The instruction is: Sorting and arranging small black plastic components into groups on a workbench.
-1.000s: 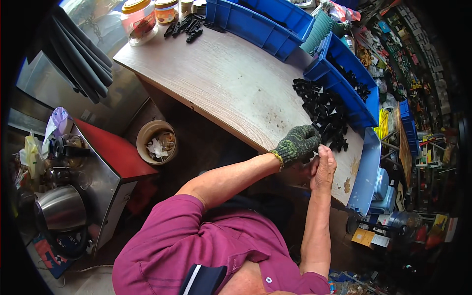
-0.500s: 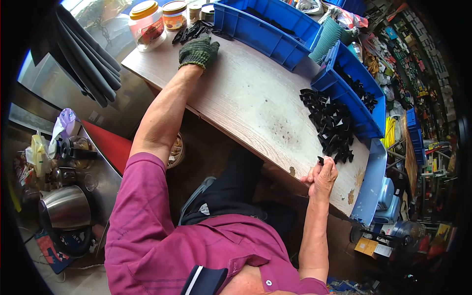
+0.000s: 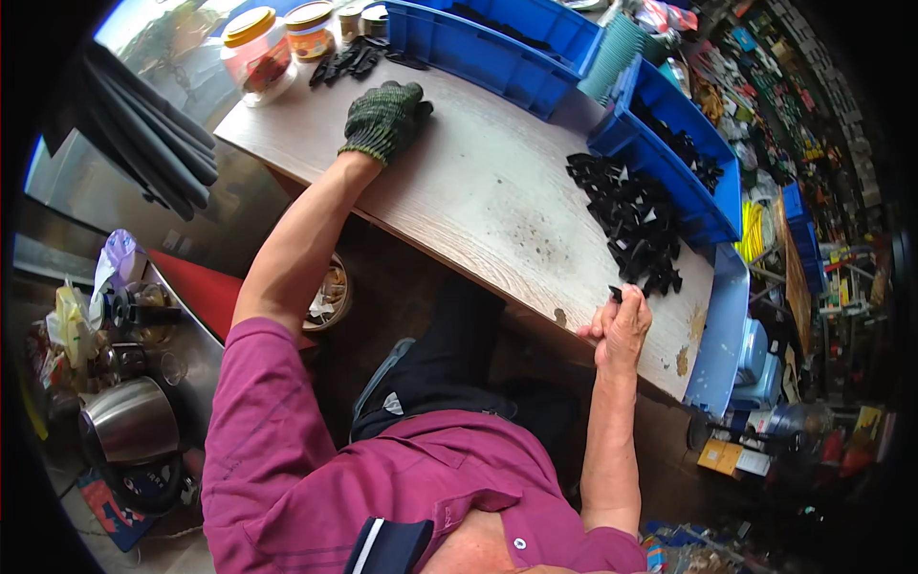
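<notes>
My left hand (image 3: 385, 122), in a dark green knitted glove, is above the far left part of the table, its fingers curled in. Whatever may be inside that grip is hidden. Just beyond it lies a small group of thin black pieces (image 3: 349, 62). At the table's near right edge, my bare right hand (image 3: 622, 330) pinches a small black piece (image 3: 615, 294) between thumb and fingertips. A heap of similar angular black pieces (image 3: 631, 215) spreads right beyond that hand, against a blue bin.
The pale wooden table (image 3: 469, 182) has a chipped near edge. A long blue bin (image 3: 488, 57) stands at its back, another blue bin (image 3: 684, 163) with black pieces at the right. Lidded jars (image 3: 256, 53) occupy the far left corner. A steel kettle (image 3: 132, 421) is at left.
My left hand has drawn back from the thin black pieces, toward me and slightly right. My right hand keeps its pinch on the black piece at nearly the same spot. The view has shifted a little.
</notes>
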Available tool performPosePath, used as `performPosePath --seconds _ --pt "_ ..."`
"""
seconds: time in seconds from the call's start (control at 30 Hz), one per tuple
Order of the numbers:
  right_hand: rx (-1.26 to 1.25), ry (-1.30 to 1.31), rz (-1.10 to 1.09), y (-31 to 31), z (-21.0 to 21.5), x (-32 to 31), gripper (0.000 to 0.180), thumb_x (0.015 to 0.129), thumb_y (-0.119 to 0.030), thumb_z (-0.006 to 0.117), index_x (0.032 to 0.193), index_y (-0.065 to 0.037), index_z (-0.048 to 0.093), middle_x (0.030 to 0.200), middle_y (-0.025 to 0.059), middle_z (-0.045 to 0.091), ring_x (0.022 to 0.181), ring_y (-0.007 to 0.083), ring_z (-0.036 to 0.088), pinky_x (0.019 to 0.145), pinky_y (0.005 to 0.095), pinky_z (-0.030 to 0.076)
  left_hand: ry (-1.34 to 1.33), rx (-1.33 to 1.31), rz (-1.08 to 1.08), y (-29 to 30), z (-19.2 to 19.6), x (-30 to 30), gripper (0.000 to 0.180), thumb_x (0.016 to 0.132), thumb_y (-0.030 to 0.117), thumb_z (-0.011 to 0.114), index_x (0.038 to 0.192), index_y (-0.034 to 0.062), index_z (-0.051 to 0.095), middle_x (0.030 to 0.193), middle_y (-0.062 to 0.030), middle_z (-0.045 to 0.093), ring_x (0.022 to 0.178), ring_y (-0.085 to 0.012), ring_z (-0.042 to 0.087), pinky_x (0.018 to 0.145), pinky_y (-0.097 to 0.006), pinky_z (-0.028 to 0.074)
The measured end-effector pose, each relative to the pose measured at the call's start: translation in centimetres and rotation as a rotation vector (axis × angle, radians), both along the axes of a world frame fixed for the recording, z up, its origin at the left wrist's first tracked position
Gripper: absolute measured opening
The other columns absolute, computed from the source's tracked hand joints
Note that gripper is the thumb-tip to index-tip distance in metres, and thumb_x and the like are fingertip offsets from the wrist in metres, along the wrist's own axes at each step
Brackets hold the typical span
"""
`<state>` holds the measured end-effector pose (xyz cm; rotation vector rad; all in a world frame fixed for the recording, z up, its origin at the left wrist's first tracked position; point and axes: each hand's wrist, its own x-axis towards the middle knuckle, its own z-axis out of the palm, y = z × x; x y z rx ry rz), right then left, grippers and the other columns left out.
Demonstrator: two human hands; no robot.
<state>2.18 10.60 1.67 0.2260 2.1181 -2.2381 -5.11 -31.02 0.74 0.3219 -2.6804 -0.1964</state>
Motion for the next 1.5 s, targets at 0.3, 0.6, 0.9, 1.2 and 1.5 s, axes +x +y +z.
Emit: performPosePath --seconds 0.3,0.6,0.9,1.2,1.5 --pt "-0.073 0.011 -0.023 -0.3 0.3 0.2 0.033 0.098 -0.035 0.049 0.075 -0.011 0.048 0.046 -0.0013 0.029 0.037 0.0117 0.037 0.034 0.0355 0.051 0.218 -0.038 -0.253 9.3 -0.1 5.2 0.014 0.094 0.017 0.056 0.098 0.0133 0.068 0.092 -0.0120 0.064 0.081 -0.0363 0.060 0.071 -0.048 0.048" --pt "-0.176 0.016 -0.117 0.1 0.5 0.4 0.034 0.097 -0.037 0.049 0.078 -0.009 0.052 0.046 0.0004 0.033 0.038 0.0149 0.038 0.038 0.0353 0.041 0.288 0.751 -0.830 24.0 -1.0 9.3 0.021 0.090 0.014 0.069 0.106 0.0008 0.068 0.099 -0.0183 0.070 0.089 -0.0363 0.068 0.077 -0.042 0.055" --pt "-0.084 0.070 -0.162 0.0 0.1 0.9 0.028 0.099 -0.025 0.050 0.076 -0.009 0.054 0.062 -0.0029 0.044 0.050 0.0094 0.045 0.043 0.0271 0.033 0.096 0.985 -0.778 27.3 -1.0 8.4 0.022 0.095 0.015 0.063 0.112 0.0003 0.066 0.100 -0.0192 0.070 0.091 -0.0358 0.068 0.077 -0.041 0.053" --pt "0.154 0.270 -0.236 0.4 0.1 1.2 0.029 0.097 -0.018 0.052 0.070 -0.011 0.044 0.066 -0.0068 0.041 0.058 0.0042 0.038 0.052 0.0235 0.037 0.065 1.153 -0.612 31.9 -0.3 8.7 0.032 0.099 0.026 0.055 0.126 0.0085 0.054 0.091 -0.0207 0.068 0.080 -0.0422 0.066 0.069 -0.050 0.050" --pt "0.151 0.371 -0.185 2.0 -2.1 0.4 0.027 0.097 -0.016 0.051 0.071 -0.010 0.046 0.065 -0.0036 0.038 0.061 0.0068 0.034 0.056 0.0263 0.032 -0.001 1.171 -0.758 30.5 -0.4 9.2 0.039 0.099 0.021 0.057 0.135 0.0082 0.051 0.090 -0.0163 0.069 0.079 -0.0298 0.068 0.071 -0.040 0.052"
